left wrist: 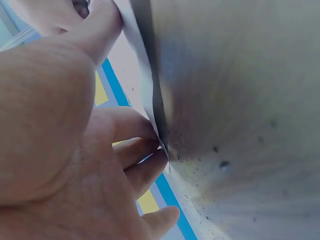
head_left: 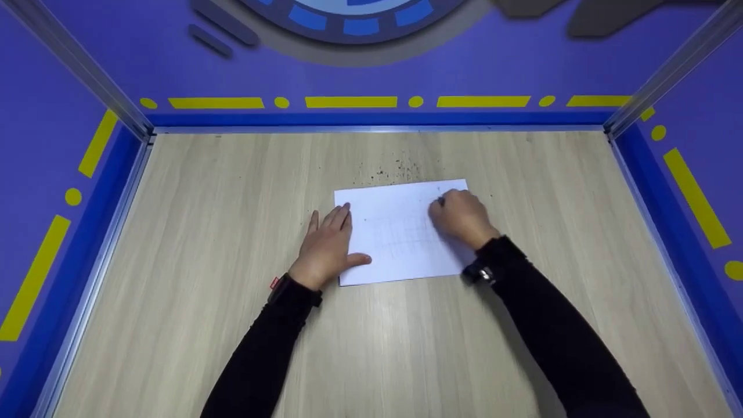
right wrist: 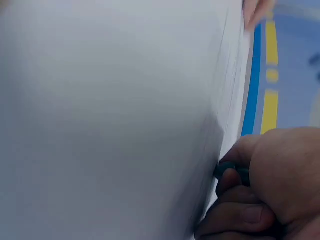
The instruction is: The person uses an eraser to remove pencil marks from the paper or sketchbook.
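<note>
A white sheet of paper (head_left: 400,258) with faint grey lines lies slightly turned on the table (head_left: 383,342). My left hand (head_left: 325,249) rests on its left edge, fingers straight and thumb spread over the sheet. In the left wrist view, the fingertips (left wrist: 152,170) press along the paper's edge. Over the upper right part of the sheet, my right hand (head_left: 462,217) curls around a small dark eraser (right wrist: 230,171). Only the eraser's end shows between thumb and fingers in the right wrist view; the rest is hidden in the grip.
Dark crumbs (head_left: 406,169) are scattered on the table just behind the paper, with a few more beside its left edge. Blue-purple walls (head_left: 371,81) with yellow markings enclose the table at the back and both sides, joined by metal rails (head_left: 371,129).
</note>
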Available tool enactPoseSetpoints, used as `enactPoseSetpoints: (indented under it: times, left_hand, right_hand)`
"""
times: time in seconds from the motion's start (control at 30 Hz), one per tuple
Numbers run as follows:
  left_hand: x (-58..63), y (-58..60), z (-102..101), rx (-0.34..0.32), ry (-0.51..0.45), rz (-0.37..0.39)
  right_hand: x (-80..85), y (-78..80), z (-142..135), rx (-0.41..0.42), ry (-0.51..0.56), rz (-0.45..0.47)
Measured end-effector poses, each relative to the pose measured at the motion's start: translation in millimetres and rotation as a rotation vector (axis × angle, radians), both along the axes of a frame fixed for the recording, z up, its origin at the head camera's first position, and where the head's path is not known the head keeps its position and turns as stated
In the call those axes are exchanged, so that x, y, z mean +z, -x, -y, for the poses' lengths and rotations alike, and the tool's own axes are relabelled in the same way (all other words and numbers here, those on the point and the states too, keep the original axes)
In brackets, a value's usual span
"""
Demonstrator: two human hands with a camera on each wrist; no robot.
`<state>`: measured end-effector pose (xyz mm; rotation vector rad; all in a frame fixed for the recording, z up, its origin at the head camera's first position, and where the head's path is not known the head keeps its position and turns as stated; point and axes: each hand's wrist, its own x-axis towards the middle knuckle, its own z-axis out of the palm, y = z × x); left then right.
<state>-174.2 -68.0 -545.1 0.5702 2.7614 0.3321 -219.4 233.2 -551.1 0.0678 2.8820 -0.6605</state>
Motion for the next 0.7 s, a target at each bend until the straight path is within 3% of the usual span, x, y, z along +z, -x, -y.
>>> enactPoseSetpoints:
  times: [0.13, 0.3, 0.47, 0.7]
  left_hand:
    - [-1.4, -0.4, 1, 0.004, 0.001, 0.007]
    - [-0.3, 0.9, 1, 0.003, 0.008, 0.004]
    - [0.1, 2.2, 3, 0.000, 0.014, -0.004]
    - [1.4, -0.2, 1, -0.001, -0.024, -0.023]
  right_hand:
    - [-1.9, -2.2, -16, -0.018, 0.004, 0.008]
    - [8.1, 1.2, -2, -0.027, 0.007, 0.061]
    - [14.7, -0.8, 50, 0.040, 0.032, 0.100]
    - [9.1, -12.0, 127, 0.266, -0.031, 0.101]
